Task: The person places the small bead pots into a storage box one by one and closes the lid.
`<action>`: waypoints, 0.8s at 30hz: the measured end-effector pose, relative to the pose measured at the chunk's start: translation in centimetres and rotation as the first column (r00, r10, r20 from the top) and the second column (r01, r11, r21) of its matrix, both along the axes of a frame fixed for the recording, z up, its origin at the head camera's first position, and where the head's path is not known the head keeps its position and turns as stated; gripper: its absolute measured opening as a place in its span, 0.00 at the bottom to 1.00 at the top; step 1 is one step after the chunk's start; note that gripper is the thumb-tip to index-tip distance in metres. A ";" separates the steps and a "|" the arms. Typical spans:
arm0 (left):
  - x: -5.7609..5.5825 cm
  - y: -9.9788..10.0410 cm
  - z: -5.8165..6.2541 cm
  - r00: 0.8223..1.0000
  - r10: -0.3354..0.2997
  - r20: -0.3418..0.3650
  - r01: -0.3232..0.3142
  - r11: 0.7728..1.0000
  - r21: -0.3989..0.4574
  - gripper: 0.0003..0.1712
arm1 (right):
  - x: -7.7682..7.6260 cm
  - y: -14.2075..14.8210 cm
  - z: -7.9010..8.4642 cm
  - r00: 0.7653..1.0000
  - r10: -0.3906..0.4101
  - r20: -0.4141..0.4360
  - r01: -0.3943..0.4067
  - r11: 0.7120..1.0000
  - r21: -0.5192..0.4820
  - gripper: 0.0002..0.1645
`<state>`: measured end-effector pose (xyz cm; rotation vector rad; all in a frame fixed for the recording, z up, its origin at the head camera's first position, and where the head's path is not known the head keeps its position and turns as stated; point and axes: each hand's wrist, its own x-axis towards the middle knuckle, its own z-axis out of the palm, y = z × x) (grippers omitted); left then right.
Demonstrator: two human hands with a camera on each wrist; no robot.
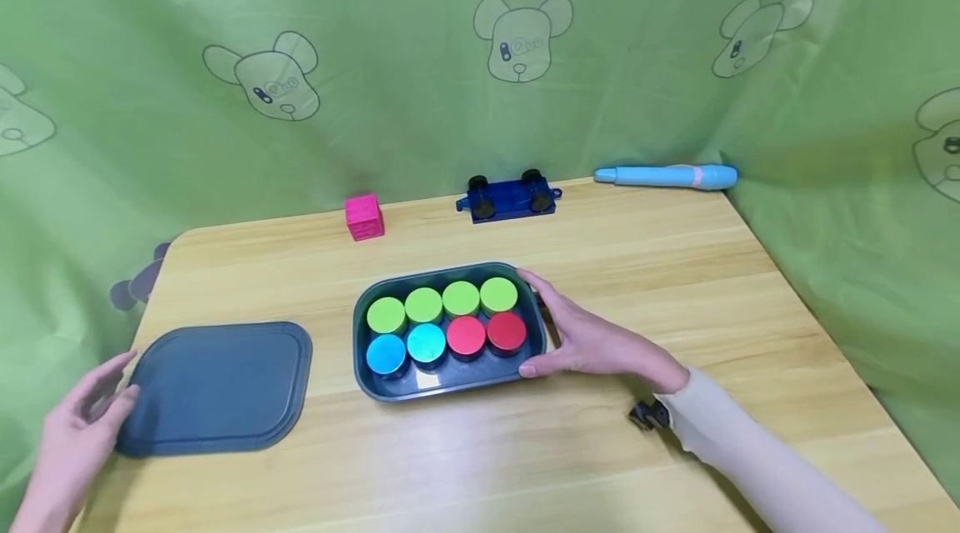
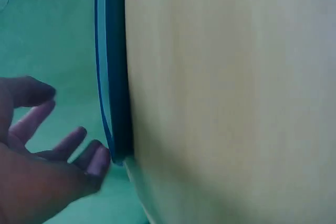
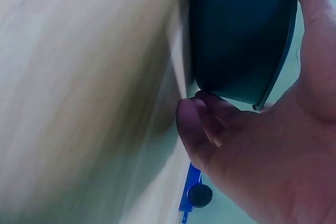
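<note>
A dark blue-grey box (image 1: 442,390) stands in the middle of the table, with two rows of round-topped pieces inside. The back row is green (image 1: 423,305); the front row shows blue pieces (image 1: 387,355) on the left and red pieces (image 1: 466,336) on the right. My right hand (image 1: 581,339) grips the box's right end, thumb at the front corner and fingers at the back. Flat on the table to the left lies a dark lid (image 1: 221,387). My left hand (image 1: 78,433) is at its left edge, fingers parted and fingertips close to the rim (image 2: 113,103).
Along the back edge are a pink cube (image 1: 364,217), a blue toy car base (image 1: 512,198) with black wheels, and a light blue pen-like object (image 1: 666,176). A green curtain (image 1: 420,42) hangs behind and at both sides of the wooden table (image 1: 465,466).
</note>
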<state>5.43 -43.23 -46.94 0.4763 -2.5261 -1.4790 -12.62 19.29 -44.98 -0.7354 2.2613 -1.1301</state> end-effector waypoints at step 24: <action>-0.6 -3.9 -0.5 0.983 -0.152 0.107 0.126 0.968 0.217 0.31 | 0.0 -0.2 -0.1 1.000 0.010 0.005 -0.010 1.000 -0.023 0.79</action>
